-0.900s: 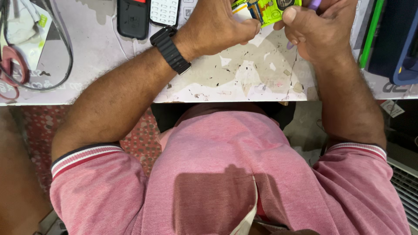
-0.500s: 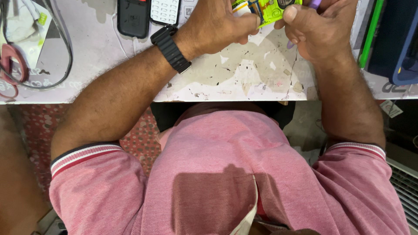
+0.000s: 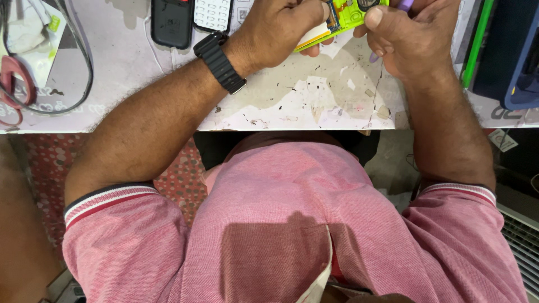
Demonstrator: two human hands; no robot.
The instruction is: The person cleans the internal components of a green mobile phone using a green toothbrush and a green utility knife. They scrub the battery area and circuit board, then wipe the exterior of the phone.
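both hands pinch a lime-green circuit board (image 3: 345,17) at twelve o'clock on the worktop (image 3: 314,95): left hand (image 3: 281,28) steadies, right hand (image 3: 415,39) grips a purple tool (image 3: 405,5), seemingly mid-prying; steady leverage needed.

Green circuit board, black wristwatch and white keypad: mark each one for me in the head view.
Green circuit board (image 3: 349,15), head view: on its bare face between the two hands.
Black wristwatch (image 3: 220,60), head view: on the strap across the left wrist.
White keypad (image 3: 212,13), head view: on its key grid.
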